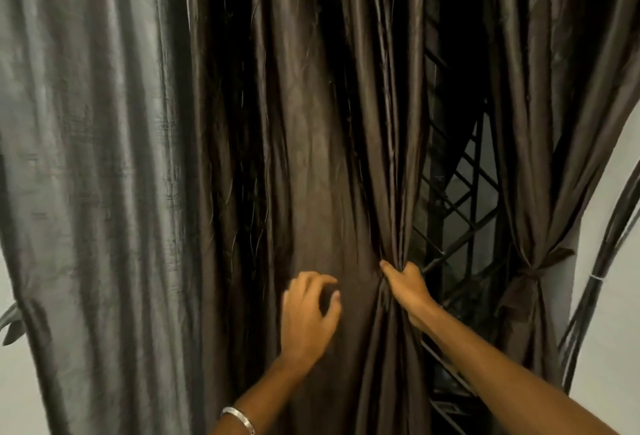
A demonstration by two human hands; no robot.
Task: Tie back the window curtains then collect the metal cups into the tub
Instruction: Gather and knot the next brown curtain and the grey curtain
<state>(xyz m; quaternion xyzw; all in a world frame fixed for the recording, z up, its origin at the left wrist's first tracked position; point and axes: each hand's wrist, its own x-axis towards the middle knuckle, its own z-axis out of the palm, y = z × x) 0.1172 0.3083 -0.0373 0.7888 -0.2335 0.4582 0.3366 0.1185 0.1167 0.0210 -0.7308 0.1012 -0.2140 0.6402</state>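
No readable text, labels, brands or nos. anywhere in view. Curtain (329,157) above the hands: plain fabric, no print or tag. Window grille (460,206) just right of the right hand (407,287): bare bars, no sign. Bangle (239,419) on the left wrist, below the left hand (306,313): any engraving too small to tell.
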